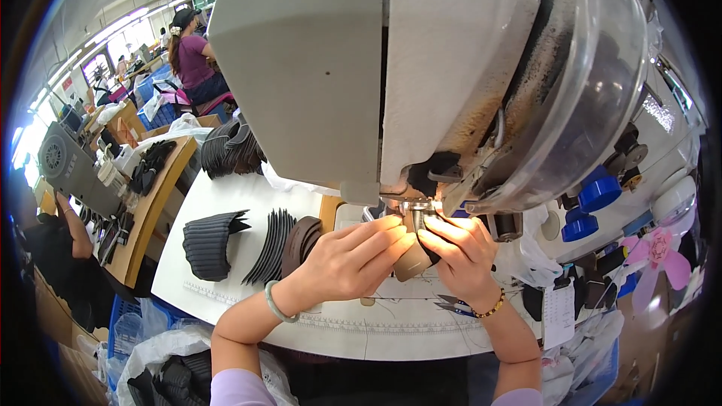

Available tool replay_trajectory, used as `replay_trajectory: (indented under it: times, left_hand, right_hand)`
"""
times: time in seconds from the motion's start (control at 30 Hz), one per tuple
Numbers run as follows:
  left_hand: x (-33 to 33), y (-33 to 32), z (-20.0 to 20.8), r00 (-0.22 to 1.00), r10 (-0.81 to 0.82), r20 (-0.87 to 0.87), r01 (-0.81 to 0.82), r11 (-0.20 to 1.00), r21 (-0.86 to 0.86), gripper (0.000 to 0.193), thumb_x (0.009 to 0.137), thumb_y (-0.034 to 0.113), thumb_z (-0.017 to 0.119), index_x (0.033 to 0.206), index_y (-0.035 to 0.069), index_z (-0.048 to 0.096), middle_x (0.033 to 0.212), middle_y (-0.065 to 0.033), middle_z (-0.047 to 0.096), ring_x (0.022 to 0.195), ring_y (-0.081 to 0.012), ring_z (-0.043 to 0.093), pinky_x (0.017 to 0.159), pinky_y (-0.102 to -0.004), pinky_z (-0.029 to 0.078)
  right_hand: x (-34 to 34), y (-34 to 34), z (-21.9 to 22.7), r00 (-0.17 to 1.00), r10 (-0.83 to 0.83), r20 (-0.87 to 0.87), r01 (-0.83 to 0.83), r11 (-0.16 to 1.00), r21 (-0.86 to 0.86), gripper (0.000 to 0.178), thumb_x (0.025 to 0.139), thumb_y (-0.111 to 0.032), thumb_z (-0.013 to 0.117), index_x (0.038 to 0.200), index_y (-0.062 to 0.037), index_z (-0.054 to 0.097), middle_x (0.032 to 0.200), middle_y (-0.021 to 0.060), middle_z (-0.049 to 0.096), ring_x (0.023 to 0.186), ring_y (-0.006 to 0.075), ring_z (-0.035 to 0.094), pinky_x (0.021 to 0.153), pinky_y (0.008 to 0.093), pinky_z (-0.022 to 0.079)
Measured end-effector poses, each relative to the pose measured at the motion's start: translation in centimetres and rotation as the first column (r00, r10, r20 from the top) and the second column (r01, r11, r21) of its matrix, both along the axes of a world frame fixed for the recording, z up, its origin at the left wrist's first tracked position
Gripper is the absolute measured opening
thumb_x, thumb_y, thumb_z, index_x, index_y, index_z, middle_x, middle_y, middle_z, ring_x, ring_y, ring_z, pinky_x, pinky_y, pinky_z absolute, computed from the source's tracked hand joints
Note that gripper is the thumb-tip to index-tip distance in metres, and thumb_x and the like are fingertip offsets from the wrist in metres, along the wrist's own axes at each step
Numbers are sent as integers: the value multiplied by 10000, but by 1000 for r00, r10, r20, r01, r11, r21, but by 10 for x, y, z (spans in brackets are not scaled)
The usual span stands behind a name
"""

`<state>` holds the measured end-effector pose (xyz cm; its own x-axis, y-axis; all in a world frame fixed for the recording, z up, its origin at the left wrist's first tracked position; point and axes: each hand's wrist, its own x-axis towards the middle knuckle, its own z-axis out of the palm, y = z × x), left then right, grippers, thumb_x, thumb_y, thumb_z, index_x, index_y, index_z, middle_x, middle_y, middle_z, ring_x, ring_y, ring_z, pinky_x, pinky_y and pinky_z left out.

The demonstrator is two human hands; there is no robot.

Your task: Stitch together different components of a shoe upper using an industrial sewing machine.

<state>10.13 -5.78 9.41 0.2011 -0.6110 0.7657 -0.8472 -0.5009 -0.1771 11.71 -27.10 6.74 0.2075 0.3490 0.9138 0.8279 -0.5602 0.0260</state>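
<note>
Under the head of a large grey sewing machine (301, 60), I hold a small curved tan piece (411, 265) with a dark edge. My left hand (353, 262) presses its fingers together on the piece's left side, close to the needle area. From the right, my right hand (460, 256) pinches the same piece, thumb and fingers near the metal post (418, 210). The fingertips and machine hide part of the piece. A stack of brown curved pieces (299, 246) stands just left of my left hand. Thread snips (456, 305) lie beside my right wrist.
Black ribbed pieces (207, 244) and another dark stack (271, 246) stand on the white table (248, 297), left. A clear plastic guard (594, 105) hangs at upper right, above blue caps (599, 189). Bags and bins flank the table. Other people sit at left.
</note>
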Motion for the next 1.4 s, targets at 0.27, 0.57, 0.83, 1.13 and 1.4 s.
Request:
replay_trajectory:
  times: [0.27, 0.57, 0.83, 1.13, 1.4]
  left_hand:
    - [-4, -3, -4, 995, 16, -98, -24, 996, -81, 367, 668, 74, 690, 1012, -37, 626, 970, -122, 629, 890, -257, 661, 720, -324, 552]
    - [-7, -9, -14, 979, -117, -164, 65, 954, -292, 307, 717, -19, 683, 1021, -51, 650, 1008, -158, 680, 907, -293, 675, 777, -329, 557]
    - [-13, -16, -24, 998, 52, 43, -48, 995, -87, 267, 730, 32, 680, 990, -29, 669, 1006, -136, 680, 944, -290, 678, 855, -357, 571]
    - [-6, -17, -24, 975, 26, 220, -10, 997, -75, 215, 714, 28, 703, 921, -25, 687, 946, -135, 684, 900, -285, 685, 809, -359, 599]
    - [-7, -12, -19, 958, 34, 284, -28, 999, -25, 215, 725, 59, 718, 924, -16, 684, 947, -123, 681, 906, -283, 681, 800, -344, 605]
  right_hand:
    - [7, -6, -8, 992, 122, -13, -122, 993, 12, 323, 656, 12, 663, 954, -108, 696, 1024, 42, 655, 909, 262, 631, 696, 361, 487]
    - [12, -15, -16, 977, 198, -80, -196, 980, 34, 317, 653, 7, 708, 954, -90, 691, 1053, 62, 665, 960, 301, 633, 805, 411, 512]
    - [9, -14, -15, 981, 183, -67, -182, 983, 27, 318, 645, -17, 737, 953, -83, 695, 1053, 69, 666, 971, 287, 641, 819, 379, 542]
    - [9, -10, -11, 986, 156, -57, -151, 986, 77, 295, 652, -123, 745, 943, -137, 700, 919, -4, 661, 928, 205, 624, 913, 413, 522]
    - [12, -12, -13, 975, 218, -50, -217, 976, 31, 370, 633, -38, 777, 986, -72, 673, 1041, 79, 664, 977, 276, 639, 854, 386, 520]
